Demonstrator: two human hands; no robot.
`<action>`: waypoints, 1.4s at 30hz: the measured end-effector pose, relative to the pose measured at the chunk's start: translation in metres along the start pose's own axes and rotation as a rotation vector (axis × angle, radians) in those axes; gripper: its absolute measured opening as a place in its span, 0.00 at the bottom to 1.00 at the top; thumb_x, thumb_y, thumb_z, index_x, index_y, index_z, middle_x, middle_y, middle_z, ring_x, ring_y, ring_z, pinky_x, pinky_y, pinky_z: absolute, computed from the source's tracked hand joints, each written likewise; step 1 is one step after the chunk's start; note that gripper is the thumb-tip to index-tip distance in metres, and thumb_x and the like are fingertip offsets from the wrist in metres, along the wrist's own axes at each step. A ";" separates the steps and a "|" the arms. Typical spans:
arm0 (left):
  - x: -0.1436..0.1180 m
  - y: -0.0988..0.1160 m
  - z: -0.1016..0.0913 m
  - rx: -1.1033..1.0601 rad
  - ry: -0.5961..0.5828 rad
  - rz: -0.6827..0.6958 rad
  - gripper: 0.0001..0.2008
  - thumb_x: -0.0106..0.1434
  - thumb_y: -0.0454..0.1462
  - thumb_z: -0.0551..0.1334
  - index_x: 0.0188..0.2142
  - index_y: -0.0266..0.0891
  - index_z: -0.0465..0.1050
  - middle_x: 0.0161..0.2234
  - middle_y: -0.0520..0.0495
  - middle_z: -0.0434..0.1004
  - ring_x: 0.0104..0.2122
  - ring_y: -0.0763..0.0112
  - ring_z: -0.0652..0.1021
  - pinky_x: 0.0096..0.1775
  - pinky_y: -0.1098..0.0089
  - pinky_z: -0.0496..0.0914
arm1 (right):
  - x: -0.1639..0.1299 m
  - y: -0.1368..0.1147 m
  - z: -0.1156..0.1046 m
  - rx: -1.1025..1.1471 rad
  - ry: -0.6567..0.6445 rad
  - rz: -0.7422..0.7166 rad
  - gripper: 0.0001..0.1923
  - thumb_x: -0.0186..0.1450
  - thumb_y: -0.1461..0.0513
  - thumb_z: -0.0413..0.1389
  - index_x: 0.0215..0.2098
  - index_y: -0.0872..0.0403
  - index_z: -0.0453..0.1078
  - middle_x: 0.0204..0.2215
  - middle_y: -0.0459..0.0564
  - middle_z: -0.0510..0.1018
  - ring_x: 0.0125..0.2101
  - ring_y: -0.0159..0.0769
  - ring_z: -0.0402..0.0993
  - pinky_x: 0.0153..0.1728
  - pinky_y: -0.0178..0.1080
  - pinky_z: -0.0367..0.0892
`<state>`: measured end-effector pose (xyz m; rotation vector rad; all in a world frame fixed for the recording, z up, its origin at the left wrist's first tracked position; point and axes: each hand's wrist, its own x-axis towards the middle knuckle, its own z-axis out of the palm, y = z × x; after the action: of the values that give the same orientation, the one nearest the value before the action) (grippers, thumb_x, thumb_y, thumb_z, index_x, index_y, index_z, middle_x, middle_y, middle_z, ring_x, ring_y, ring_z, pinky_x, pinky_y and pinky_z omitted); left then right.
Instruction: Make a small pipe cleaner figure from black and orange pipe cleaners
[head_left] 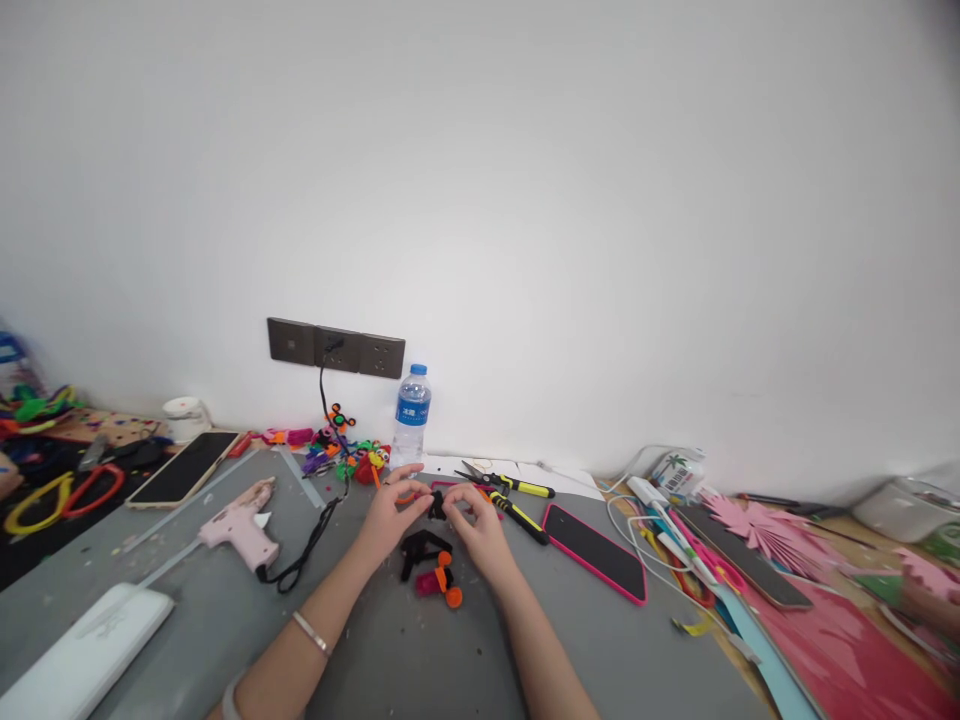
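Between my left hand [395, 515] and my right hand [475, 522] is a small black fuzzy piece [436, 506], which looks like pipe cleaner. Both hands pinch at it with thumb and fingertips, one from each side. Just below them on the grey mat [390, 640] lies a bent black fuzzy piece [421, 548]. Beside that sits a magenta fuzzy roll [430, 583] with orange discs [453, 597] attached or touching; I cannot tell which. Past my right hand lie yellow-and-black pliers [517, 487], their jaws apart.
A pink glue gun [244, 525] with a black cord lies left. Behind my hands stands a water bottle [412, 418] near colourful fuzzy figures [371, 462]. A pink-edged phone [595, 553] lies right, near white cables and pink paper [847, 640]. At far right, another person's hand [930, 605] shows.
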<state>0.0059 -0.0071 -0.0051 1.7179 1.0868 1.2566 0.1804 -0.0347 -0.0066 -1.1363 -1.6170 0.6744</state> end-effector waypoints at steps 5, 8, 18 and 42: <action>0.001 -0.004 0.001 0.009 0.056 0.003 0.08 0.57 0.41 0.64 0.29 0.40 0.79 0.51 0.39 0.74 0.54 0.52 0.73 0.53 0.55 0.69 | 0.001 0.007 0.009 0.104 0.050 0.091 0.14 0.63 0.52 0.54 0.28 0.54 0.70 0.33 0.51 0.76 0.35 0.39 0.70 0.32 0.36 0.63; 0.001 -0.004 0.001 0.006 0.051 0.004 0.08 0.57 0.41 0.64 0.27 0.40 0.79 0.51 0.39 0.73 0.53 0.52 0.73 0.49 0.57 0.72 | 0.001 0.009 0.011 0.137 0.061 0.105 0.15 0.62 0.51 0.55 0.29 0.54 0.70 0.32 0.50 0.75 0.34 0.39 0.70 0.33 0.36 0.63; 0.000 -0.002 0.000 0.044 0.015 0.008 0.07 0.55 0.40 0.64 0.25 0.40 0.79 0.52 0.38 0.72 0.54 0.51 0.73 0.46 0.58 0.74 | -0.001 0.007 0.013 0.141 0.070 0.076 0.11 0.63 0.55 0.55 0.29 0.54 0.70 0.32 0.50 0.75 0.35 0.39 0.70 0.31 0.35 0.61; 0.000 -0.003 -0.001 0.186 0.003 0.080 0.05 0.56 0.35 0.61 0.25 0.40 0.74 0.52 0.40 0.71 0.55 0.53 0.70 0.57 0.53 0.63 | -0.003 0.005 0.016 0.130 0.074 0.093 0.10 0.62 0.55 0.55 0.28 0.53 0.69 0.31 0.49 0.75 0.34 0.38 0.70 0.32 0.36 0.60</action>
<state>0.0045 -0.0063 -0.0076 1.9159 1.1783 1.2393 0.1670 -0.0334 -0.0176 -1.1339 -1.4437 0.7774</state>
